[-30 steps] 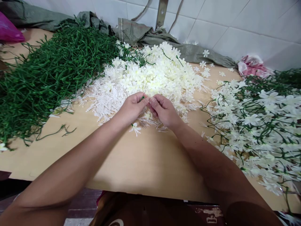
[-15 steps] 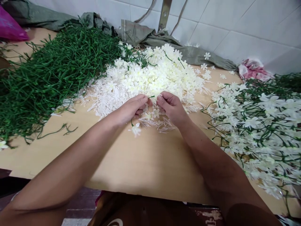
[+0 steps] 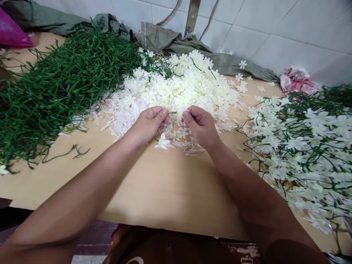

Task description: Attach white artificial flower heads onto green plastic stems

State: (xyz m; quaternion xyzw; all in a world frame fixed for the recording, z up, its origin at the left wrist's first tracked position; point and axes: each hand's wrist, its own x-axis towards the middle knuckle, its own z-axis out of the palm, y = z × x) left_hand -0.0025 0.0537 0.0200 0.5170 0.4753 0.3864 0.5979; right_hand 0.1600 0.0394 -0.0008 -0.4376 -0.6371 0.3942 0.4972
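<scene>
My left hand [image 3: 154, 123] is closed in a pinch on a green artificial flower stem [image 3: 172, 112], whose tip sticks out to the right of the fingertips. Below that hand hangs a white artificial flower [image 3: 162, 142] on a green stalk, apparently part of the same stem. Facing it, a short gap away, my right hand [image 3: 200, 123] has thumb and forefinger pressed together. Something small and pale shows at its fingertips, too small to tell apart from the blossoms behind. Both hands are just in front of a heap of loose white blossoms [image 3: 189, 82].
Green stems [image 3: 68, 80] are piled at the left. White stamen-like sticks [image 3: 123, 110] lie beside the blossoms. Flowers on stems [image 3: 302, 154] cover the right side. Grey-green cloth [image 3: 228, 64] runs along the tiled wall [image 3: 264, 22], near a pink-and-white cloth [image 3: 298, 82].
My left hand has shifted slightly left and up, and the hanging flower has swung up and right. More of the stem tip shows. My right hand has barely moved.
</scene>
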